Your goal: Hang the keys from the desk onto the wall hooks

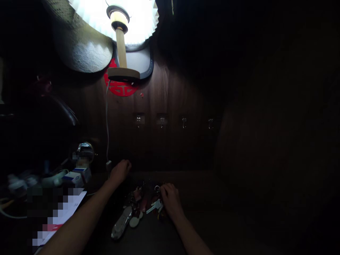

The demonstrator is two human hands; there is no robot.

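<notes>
The scene is dark. My left hand [120, 170] reaches forward with its fingers curled under, close to the switch on a white lamp cord [107, 124]; whether it holds anything is hidden. My right hand [170, 200] rests on a pile of keys and key fobs [145, 205] on the dark surface, its fingers bent over a key ring. A silvery oblong fob [121, 223] lies at the near end of the pile.
A lit lamp with a pleated white shade [138, 17] and wooden stem stands at the back. Several small hooks [162, 122] line the dark wood panel. Small boxes [75, 177] and papers [63, 216] lie at left.
</notes>
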